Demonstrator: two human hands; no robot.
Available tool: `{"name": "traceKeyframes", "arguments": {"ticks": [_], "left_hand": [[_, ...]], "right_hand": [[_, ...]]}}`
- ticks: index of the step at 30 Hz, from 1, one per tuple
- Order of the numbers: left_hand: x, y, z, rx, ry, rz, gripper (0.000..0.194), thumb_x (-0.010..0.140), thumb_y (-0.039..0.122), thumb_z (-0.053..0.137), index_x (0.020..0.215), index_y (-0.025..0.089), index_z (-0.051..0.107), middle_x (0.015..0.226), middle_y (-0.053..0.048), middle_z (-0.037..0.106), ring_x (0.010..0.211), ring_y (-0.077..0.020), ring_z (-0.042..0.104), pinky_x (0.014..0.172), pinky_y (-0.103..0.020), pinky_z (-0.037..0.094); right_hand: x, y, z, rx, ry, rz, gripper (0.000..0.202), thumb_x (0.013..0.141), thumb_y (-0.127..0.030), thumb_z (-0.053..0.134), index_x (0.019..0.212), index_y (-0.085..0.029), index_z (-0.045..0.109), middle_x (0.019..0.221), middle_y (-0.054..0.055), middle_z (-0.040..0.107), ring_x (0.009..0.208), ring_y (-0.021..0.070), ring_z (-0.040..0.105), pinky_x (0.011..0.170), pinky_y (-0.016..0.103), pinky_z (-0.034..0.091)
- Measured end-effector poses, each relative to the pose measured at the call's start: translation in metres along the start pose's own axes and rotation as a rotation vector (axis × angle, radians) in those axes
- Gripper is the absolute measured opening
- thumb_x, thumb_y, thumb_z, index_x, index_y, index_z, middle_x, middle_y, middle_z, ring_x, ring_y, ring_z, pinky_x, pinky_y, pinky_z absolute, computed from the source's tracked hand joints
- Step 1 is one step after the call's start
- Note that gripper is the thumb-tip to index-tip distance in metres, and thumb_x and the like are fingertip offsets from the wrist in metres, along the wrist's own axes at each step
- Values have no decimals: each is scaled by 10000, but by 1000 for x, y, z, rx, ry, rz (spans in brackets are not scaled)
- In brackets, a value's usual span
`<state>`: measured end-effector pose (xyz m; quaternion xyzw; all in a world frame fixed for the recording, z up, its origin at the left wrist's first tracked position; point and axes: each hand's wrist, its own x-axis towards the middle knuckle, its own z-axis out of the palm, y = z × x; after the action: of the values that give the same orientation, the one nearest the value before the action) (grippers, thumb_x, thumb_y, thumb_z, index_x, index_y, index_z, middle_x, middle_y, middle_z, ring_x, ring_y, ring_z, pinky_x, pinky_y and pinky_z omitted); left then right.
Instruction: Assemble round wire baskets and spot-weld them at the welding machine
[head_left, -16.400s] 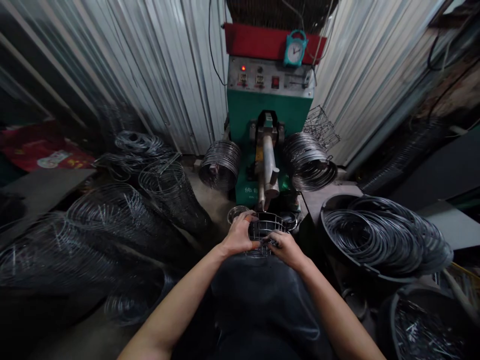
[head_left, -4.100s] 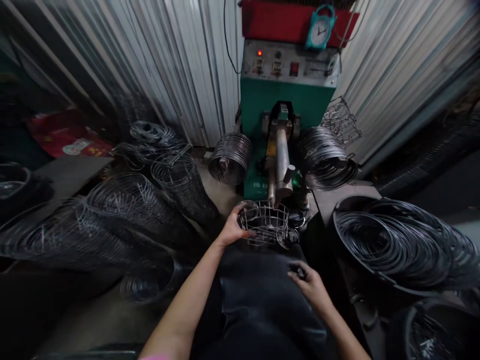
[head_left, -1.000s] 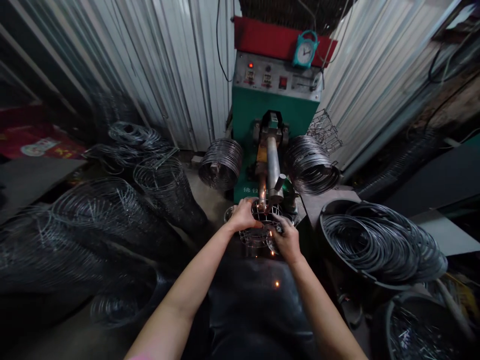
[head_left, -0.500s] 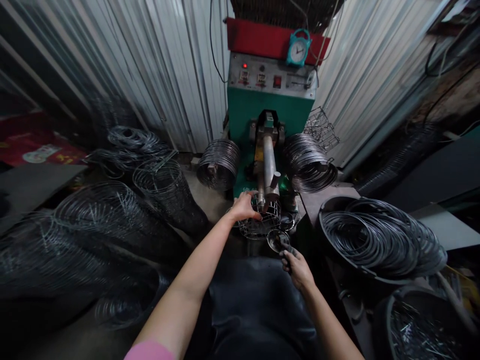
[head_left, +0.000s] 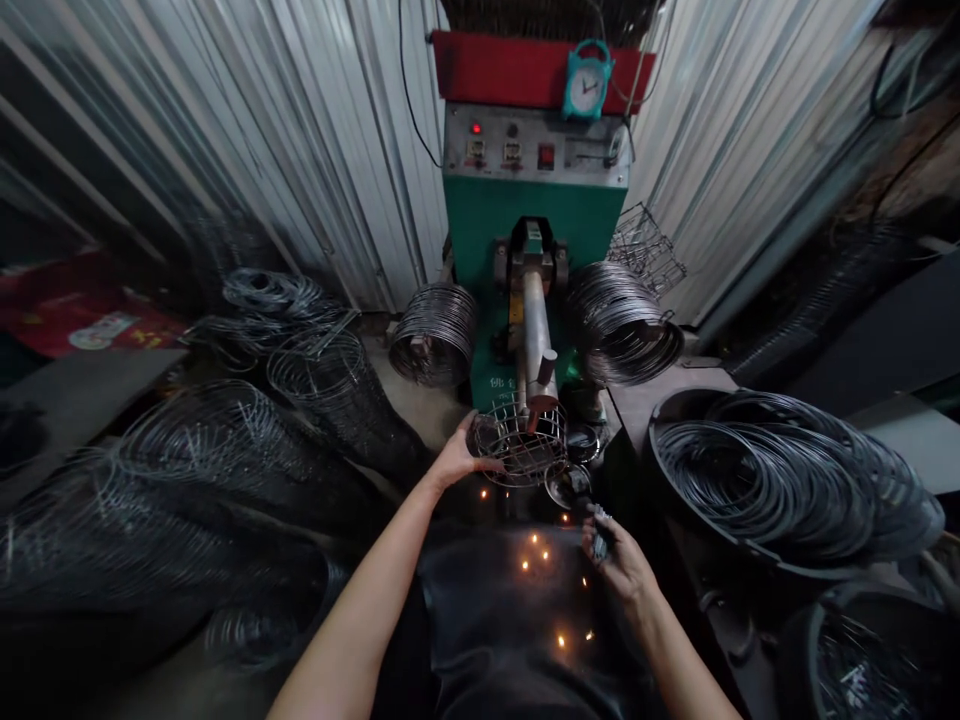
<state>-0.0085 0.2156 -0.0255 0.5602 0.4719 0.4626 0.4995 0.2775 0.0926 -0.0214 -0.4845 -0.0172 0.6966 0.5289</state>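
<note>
My left hand (head_left: 459, 456) is closed on the left side of a round wire basket (head_left: 517, 470). The basket sits at the tip of the welding machine's metal arm (head_left: 537, 320), against its lower electrode. In my right hand (head_left: 624, 562), the curled fingers hold a small bunch of short metal pieces (head_left: 601, 535); their exact kind is too small to make out. Just above that hand is a small round dish (head_left: 564, 486) with dark contents. Orange sparks (head_left: 535, 540) fly between my hands over a black apron (head_left: 510, 620).
The green machine (head_left: 480, 240) has a control panel (head_left: 536, 150) with a red light and a teal clock (head_left: 586, 85). Wire coils (head_left: 433, 335) flank it. Rolled mesh cylinders stand left. A tub (head_left: 656, 480) of wire rings and a bucket (head_left: 814, 650) of metal bits stand right.
My left hand has moved down and left, from the basket's top to its side. My right hand has drawn slightly down and right, showing the metal pieces. Sparks have appeared.
</note>
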Motion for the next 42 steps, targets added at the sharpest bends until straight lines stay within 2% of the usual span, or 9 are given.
{"name": "traceKeyframes", "arguments": {"ticks": [5,8,11,15,23,26,31,34,42], "left_hand": [[0,-10,13,-114,78,-11,1108,402,268,871,1346,199,295,1276,-114,472,1188,-285,473,1009,-450,380],[-12,7,10,-23,89,41,1081,387,290,873,1317,177,333,1222,-112,510,1145,-280,506,1003,-450,389],[-33,27,4,153,82,79,1063,390,315,870,1306,172,349,1212,-113,518,1132,-276,514,1009,-448,382],[-58,41,0,259,81,116,1035,426,356,854,1311,182,347,1239,-115,493,1152,-269,498,1008,-424,385],[-81,54,9,446,61,159,1013,438,371,840,1306,193,347,1245,-98,465,1112,-247,505,994,-405,390],[-84,68,16,611,32,188,981,436,365,834,1285,194,374,1237,-100,471,1135,-260,473,998,-407,367],[-84,97,39,926,-39,241,950,452,364,810,1287,223,378,1281,-103,449,1209,-294,373,1011,-439,277],[-85,106,52,998,-77,227,913,492,368,781,1293,239,364,1271,-101,454,1194,-304,371,996,-453,250],[-87,105,61,981,-134,219,898,494,327,752,1299,253,361,1263,-93,451,1169,-335,373,975,-472,252]], "right_hand": [[1,-2,-5,-27,-15,-85,161,612,-183,714,744,-176,621,638,-6,631,589,132,602,542,251,517],[-5,7,-22,-309,67,-368,271,585,-316,753,810,-190,670,696,0,653,638,149,592,510,225,461],[-13,21,-42,-676,117,-557,316,602,-420,740,807,-183,703,813,44,685,810,211,603,700,296,478],[-17,30,-55,-887,8,-613,348,628,-506,696,790,-199,714,850,72,689,871,252,600,848,383,436],[-18,33,-68,-1086,-9,-734,287,673,-480,649,783,-222,711,833,87,675,810,255,611,782,391,466],[-33,21,-45,-1194,-56,-823,230,707,-418,619,770,-219,716,831,91,655,784,246,616,723,363,480],[-59,-15,39,-1522,-278,-974,170,761,-251,586,878,-267,709,884,52,678,814,214,620,709,297,456],[-58,-25,78,-1800,-238,-949,141,700,-174,637,799,-261,688,765,31,683,722,199,618,617,253,416],[-38,6,84,-1535,-145,-1026,154,710,-141,559,821,-233,612,713,-2,655,666,167,603,602,231,418]]}}
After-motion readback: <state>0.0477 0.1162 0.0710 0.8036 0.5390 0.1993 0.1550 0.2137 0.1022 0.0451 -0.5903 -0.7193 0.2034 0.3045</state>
